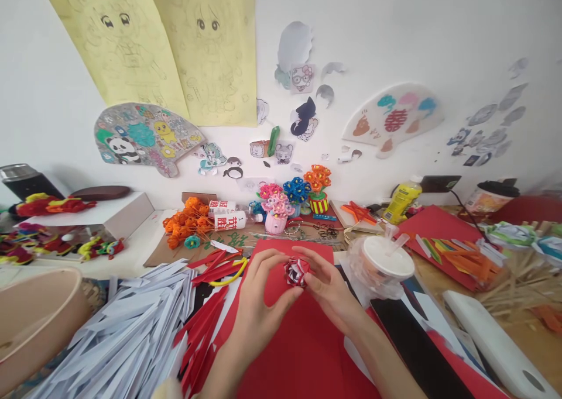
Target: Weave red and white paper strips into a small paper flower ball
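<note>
Between my two hands is a small woven ball of red and white paper strips (297,272), held above a large sheet of red paper (302,346). My left hand (266,285) curves round its left side, with thumb and fingers closed on it. From the right, my right hand (327,282) grips it too, the thumb against its lower edge. Fingers hide part of the ball. Left of my hands lie folded red paper strips (206,323) and a big heap of white paper strips (136,311). A yellow curved strip (230,276) rests near the red ones.
A lidded drink cup in a plastic bag (389,258) stands to the right. Several craft flowers (278,203) stand at the back by the wall. A beige bowl (39,311) is at far left. A yellow bottle (401,200) and orange strips (465,258) are at right.
</note>
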`<action>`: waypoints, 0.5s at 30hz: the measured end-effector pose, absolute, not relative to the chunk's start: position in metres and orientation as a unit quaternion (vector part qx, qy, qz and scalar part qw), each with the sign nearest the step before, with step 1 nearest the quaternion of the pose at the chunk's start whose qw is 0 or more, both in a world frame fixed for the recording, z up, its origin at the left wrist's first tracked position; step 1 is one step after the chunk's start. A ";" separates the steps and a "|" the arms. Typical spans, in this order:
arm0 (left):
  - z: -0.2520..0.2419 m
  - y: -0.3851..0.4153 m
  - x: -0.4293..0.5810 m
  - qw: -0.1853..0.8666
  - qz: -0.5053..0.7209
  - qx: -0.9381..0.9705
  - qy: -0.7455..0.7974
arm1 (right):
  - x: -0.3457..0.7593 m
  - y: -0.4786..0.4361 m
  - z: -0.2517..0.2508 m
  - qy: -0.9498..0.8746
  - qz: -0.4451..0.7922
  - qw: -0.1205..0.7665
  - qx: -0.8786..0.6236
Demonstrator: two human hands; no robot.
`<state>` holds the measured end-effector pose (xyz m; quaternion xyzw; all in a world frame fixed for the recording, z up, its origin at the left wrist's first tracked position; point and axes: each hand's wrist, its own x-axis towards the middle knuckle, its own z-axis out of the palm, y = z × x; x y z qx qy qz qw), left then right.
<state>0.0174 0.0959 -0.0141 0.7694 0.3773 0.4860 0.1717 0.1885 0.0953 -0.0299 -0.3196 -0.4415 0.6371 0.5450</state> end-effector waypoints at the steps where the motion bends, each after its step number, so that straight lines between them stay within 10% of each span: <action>1: -0.012 0.096 0.017 0.148 0.495 0.767 0.380 | 0.188 0.095 -0.030 -0.445 0.626 0.549 -0.329; 15: -0.008 0.097 0.015 0.042 0.454 0.791 0.407 | 0.188 0.097 -0.031 -0.490 0.594 0.542 -0.338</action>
